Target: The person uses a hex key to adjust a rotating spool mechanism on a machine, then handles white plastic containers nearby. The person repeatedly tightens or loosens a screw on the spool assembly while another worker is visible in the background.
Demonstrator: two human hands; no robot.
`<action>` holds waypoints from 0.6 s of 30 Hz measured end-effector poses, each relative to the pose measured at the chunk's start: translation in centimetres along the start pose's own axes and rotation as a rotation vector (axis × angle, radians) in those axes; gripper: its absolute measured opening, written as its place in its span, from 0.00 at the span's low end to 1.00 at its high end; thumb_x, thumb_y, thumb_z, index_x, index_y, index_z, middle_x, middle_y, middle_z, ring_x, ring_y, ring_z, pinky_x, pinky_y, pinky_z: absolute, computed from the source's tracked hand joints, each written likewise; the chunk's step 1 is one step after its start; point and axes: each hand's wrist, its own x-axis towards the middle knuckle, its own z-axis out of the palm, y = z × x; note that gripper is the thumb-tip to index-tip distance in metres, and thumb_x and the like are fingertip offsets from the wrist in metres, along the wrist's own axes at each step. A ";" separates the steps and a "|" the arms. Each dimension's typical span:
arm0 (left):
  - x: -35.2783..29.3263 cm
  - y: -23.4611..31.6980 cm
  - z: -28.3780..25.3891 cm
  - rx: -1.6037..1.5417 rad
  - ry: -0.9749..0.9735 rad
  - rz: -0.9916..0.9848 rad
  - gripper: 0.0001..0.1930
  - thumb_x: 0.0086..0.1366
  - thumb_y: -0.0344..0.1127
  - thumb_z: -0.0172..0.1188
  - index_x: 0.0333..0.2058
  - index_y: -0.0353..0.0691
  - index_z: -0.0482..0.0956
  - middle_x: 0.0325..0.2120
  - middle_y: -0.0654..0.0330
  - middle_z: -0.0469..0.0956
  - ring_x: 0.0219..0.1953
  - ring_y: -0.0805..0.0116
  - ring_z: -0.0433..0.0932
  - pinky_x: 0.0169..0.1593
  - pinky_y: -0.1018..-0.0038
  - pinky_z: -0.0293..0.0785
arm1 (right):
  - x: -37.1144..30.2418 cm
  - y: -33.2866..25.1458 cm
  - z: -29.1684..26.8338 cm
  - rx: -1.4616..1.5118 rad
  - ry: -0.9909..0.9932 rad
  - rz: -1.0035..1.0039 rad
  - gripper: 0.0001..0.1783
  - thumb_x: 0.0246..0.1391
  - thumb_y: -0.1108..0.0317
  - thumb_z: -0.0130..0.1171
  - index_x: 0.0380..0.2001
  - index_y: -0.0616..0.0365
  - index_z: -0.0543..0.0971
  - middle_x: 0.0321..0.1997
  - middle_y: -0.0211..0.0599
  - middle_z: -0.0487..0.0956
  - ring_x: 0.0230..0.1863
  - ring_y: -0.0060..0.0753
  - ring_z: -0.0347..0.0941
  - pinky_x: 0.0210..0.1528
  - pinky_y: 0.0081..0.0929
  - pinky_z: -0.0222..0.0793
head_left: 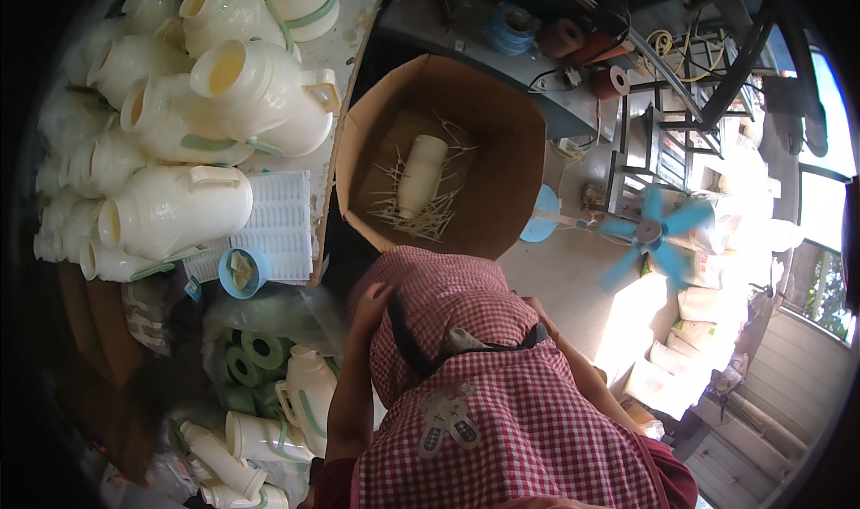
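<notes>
Both hands are at the sides of my lap, against the red-and-white checked apron (pixel 448 280). On the left side, my left hand (pixel 371 305) has its fingers curled in against the cloth; whatever they may hold is hidden. Across from it, my right hand (pixel 536 310) touches the apron's right edge, its fingers mostly out of sight. Just beyond my knees stands an open cardboard box (pixel 502 142). A cream cylinder-shaped piece (pixel 423 176) lies inside, among many thin pale strips (pixel 417 225) scattered over the bottom.
Cream jugs (pixel 179 206) crowd the table on my left, beside a white slotted tray (pixel 279 218) and a small blue cup (pixel 243 271). Green rings (pixel 265 349) and more jugs (pixel 310 397) lie below. A blue-bladed fan (pixel 649 233) stands at right; a dark bench (pixel 430 38) is behind the box.
</notes>
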 end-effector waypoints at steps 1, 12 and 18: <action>0.1 -0.1 0.1 0.012 0.007 -0.001 0.28 0.69 0.50 0.63 0.56 0.31 0.77 0.52 0.46 0.81 0.56 0.56 0.79 0.60 0.67 0.71 | -0.3 0.3 0.0 0.000 -0.006 0.005 0.30 0.63 0.44 0.56 0.46 0.64 0.85 0.48 0.56 0.84 0.52 0.53 0.81 0.54 0.42 0.75; -0.4 2.4 0.6 -0.085 -0.003 -0.063 0.28 0.68 0.51 0.62 0.56 0.32 0.77 0.51 0.46 0.82 0.56 0.54 0.79 0.59 0.65 0.73 | -0.7 0.3 -0.7 -0.042 -0.009 0.036 0.31 0.63 0.43 0.56 0.45 0.64 0.85 0.48 0.57 0.84 0.52 0.54 0.81 0.53 0.42 0.75; 2.9 -0.1 0.4 -0.024 -0.019 -0.045 0.30 0.67 0.54 0.62 0.55 0.33 0.79 0.49 0.47 0.83 0.52 0.55 0.81 0.55 0.64 0.74 | 2.7 -0.8 -1.8 -0.047 0.016 -0.007 0.31 0.63 0.43 0.55 0.44 0.64 0.85 0.48 0.57 0.84 0.52 0.55 0.81 0.53 0.43 0.75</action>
